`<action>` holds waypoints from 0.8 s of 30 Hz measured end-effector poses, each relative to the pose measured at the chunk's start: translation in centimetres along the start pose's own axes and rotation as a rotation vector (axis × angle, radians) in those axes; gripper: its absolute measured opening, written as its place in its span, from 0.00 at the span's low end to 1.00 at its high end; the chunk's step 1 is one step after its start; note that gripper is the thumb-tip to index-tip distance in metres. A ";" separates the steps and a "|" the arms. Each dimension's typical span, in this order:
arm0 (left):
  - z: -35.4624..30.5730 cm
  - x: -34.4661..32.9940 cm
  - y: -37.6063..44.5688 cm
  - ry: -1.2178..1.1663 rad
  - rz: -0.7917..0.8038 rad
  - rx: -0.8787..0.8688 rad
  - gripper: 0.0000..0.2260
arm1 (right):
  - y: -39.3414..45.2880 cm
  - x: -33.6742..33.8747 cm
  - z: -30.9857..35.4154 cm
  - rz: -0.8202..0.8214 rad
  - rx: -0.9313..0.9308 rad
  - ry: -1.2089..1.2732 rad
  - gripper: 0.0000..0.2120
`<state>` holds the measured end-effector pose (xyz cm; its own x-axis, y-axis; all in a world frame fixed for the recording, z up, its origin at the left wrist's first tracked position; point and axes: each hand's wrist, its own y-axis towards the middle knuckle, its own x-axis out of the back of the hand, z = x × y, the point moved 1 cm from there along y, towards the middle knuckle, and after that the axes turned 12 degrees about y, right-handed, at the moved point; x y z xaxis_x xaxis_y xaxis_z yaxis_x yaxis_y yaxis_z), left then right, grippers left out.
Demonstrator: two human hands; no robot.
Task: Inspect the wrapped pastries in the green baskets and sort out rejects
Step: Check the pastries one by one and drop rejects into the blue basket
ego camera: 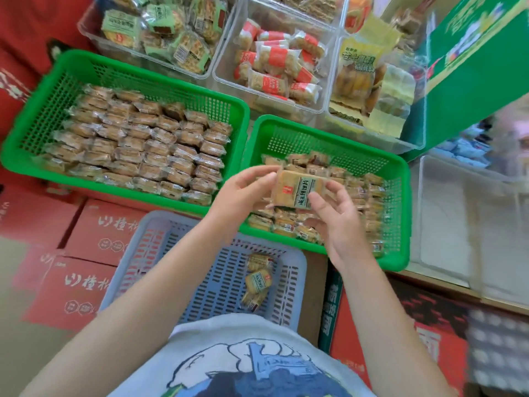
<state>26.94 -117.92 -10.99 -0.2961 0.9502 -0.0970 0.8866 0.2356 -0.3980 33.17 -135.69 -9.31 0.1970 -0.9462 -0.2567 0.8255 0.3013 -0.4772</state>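
Wrapped pastry (pixel 297 190) pinched between left hand (pixel 243 193) and right hand (pixel 335 216), above right green basket's (pixel 400 253) near rim.

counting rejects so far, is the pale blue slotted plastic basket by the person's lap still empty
No, the pale blue slotted plastic basket already holds a few wrapped pastries lying near its middle.
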 end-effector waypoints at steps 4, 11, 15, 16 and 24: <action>0.2 -0.5 -4.8 -0.197 0.041 0.038 0.15 | -3.5 -0.3 -0.5 0.176 -0.039 0.039 0.15; 0.9 -1.9 -9.4 -0.381 0.240 0.062 0.08 | -7.9 1.4 -1.2 0.311 -0.070 0.219 0.17; 2.0 -3.1 -11.1 -0.637 0.367 0.129 0.14 | -10.6 0.9 -1.4 0.356 -0.049 0.482 0.01; 2.2 -3.4 -11.4 -0.668 0.379 0.144 0.16 | -11.1 0.8 -1.4 0.356 -0.042 0.508 0.02; 2.1 -3.3 -13.1 -0.548 0.327 0.178 0.12 | -12.4 1.3 -3.0 0.177 0.068 0.487 0.02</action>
<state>15.60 -124.54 -7.39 -0.2010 0.7148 -0.6698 0.9033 -0.1294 -0.4091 21.55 -140.35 -6.28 0.0809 -0.7122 -0.6973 0.8377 0.4278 -0.3396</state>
